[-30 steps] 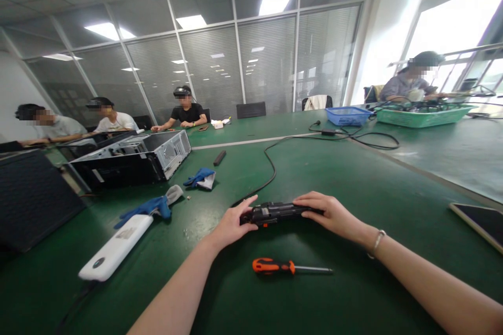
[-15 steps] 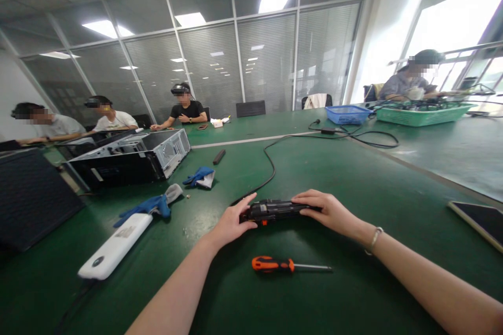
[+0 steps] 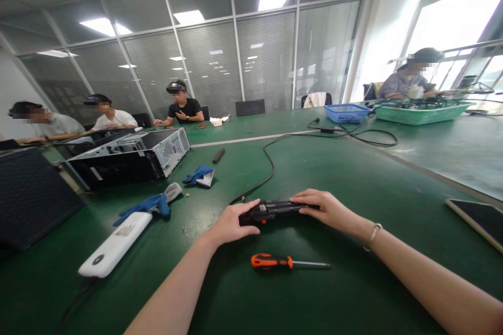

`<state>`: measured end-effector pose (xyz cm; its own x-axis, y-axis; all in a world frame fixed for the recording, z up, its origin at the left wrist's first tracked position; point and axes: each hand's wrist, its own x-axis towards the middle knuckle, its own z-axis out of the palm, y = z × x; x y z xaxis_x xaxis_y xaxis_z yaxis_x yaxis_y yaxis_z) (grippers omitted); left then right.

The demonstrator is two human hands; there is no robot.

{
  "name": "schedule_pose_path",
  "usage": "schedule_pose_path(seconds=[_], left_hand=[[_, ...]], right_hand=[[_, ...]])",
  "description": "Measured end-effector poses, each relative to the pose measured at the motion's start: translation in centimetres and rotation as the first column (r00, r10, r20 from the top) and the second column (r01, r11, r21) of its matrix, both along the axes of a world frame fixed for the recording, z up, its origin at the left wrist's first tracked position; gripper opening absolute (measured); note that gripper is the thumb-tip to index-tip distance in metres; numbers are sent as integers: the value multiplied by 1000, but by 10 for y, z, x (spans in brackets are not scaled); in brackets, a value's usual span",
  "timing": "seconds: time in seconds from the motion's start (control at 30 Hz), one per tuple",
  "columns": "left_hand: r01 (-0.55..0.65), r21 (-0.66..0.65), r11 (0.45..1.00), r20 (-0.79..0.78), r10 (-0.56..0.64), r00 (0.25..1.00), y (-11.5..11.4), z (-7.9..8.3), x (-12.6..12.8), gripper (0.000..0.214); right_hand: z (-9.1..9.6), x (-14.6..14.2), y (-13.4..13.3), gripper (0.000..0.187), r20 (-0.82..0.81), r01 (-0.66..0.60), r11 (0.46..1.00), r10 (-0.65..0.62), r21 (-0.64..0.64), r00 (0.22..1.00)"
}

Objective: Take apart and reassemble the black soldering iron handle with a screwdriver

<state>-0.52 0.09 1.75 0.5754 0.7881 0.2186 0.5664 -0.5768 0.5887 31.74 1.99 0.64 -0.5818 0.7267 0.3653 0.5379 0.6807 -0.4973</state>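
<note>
A long black device (image 3: pixel 275 210) with ridges along its top and a small orange-red part on its near side lies across the green table (image 3: pixel 220 293); its exact kind I cannot make out. My left hand (image 3: pixel 232 224) grips its left end between thumb and fingers. At the right end, my right hand (image 3: pixel 319 205) pinches it, fingers on the far side and thumb on the near side. Just in front lies a screwdriver (image 3: pixel 272 261) with an orange and black handle, its shaft pointing right. A black cable (image 3: pixel 271 162) runs to behind my left hand; whether it joins the device is hidden.
To the left lie a white power bank-like device (image 3: pixel 116 246), blue-grey gloves (image 3: pixel 151 207) and an opened computer case (image 3: pixel 129 159). Blue (image 3: pixel 348 113) and green baskets (image 3: pixel 424 113) stand at the back right. A tablet-like slab (image 3: pixel 477 222) lies far right. Several people sit around the table.
The device has tipped slightly in my hands, and my left hand has shifted a little to the right along it. The screwdriver lies where it was.
</note>
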Motion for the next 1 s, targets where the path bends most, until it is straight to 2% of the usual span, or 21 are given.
schedule_pose_path(seconds=[0.13,0.3,0.53,0.7,0.77,0.9,0.93,1.0], left_hand=[[-67,-37,997,55,69,996,0,-1,4,51],[-94,-128,987,107,108,988,-1,-2,11,46],[-103,-46,994,107,108,988,-3,-7,13,43],[-88,-40,995,115,92,989,-1,-12,11,44],[-82,-41,996,119,87,989,0,-13,11,44],[-73,-20,997,123,74,990,-1,-14,11,45],[-76,-16,997,123,77,989,-1,-14,11,45],[-83,-6,997,127,83,988,-2,-14,11,45]], right_hand=[[3,-1,-2,34,33,-14,1000,14,4,999],[4,-4,-9,38,105,28,1000,-28,5,994],[7,-8,-15,37,187,52,999,-52,5,981],[5,-8,-13,39,176,53,999,-54,7,983],[8,-10,-16,42,160,58,997,-66,51,985],[26,-31,-38,35,48,94,982,-103,164,994],[32,-40,-47,32,36,67,986,-73,150,997],[42,-62,-67,31,100,-65,996,58,65,993]])
